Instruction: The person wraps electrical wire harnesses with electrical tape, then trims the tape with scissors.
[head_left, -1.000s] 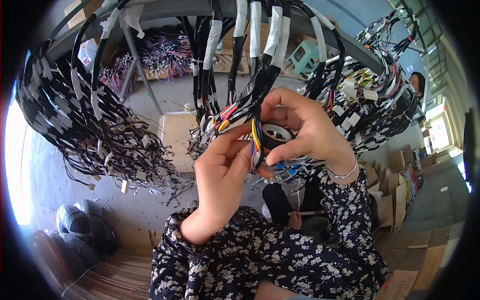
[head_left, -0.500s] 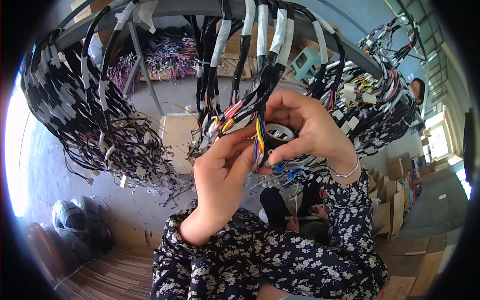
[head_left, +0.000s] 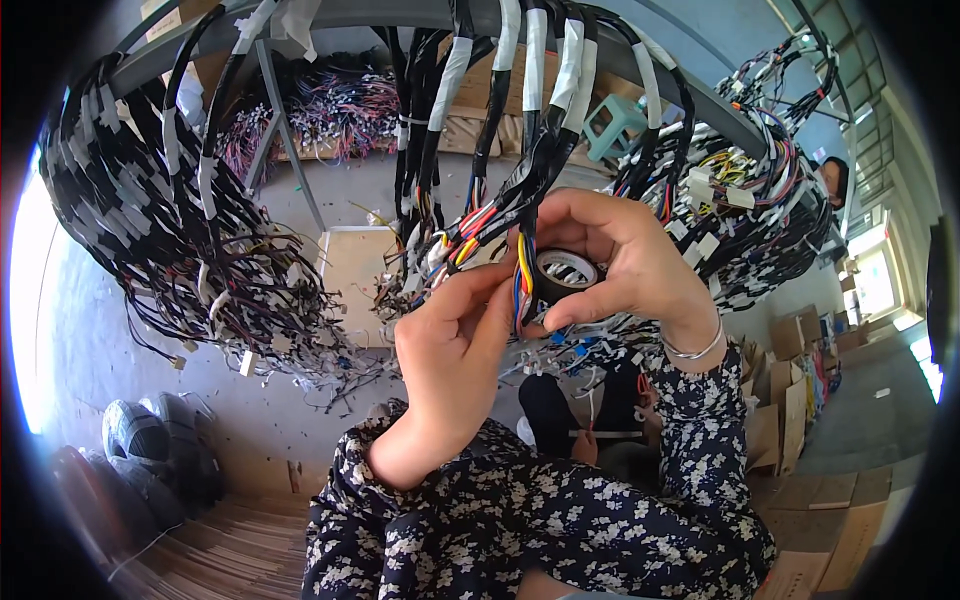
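My right hand (head_left: 625, 262) grips a roll of black tape (head_left: 563, 274) against a bundle of coloured wires (head_left: 522, 272) that hangs from an overhead rail. My left hand (head_left: 455, 345) pinches the same bundle just left of the roll, fingertips touching the red, yellow and blue strands. Black wire harnesses (head_left: 540, 140) with white tape bands come down from the rail to my hands. A thin bracelet sits on my right wrist.
Dense masses of black harnesses (head_left: 170, 230) hang at left and more harnesses (head_left: 760, 190) at right. A metal rail (head_left: 420, 15) crosses overhead. A wooden board (head_left: 355, 270) lies on the floor below. Cardboard boxes (head_left: 790, 400) stand at right, dark bags (head_left: 150, 450) lower left.
The view has shifted slightly, so both hands sit a little lower in the frame. The hands keep the same grip on the tape roll and wire bundle.
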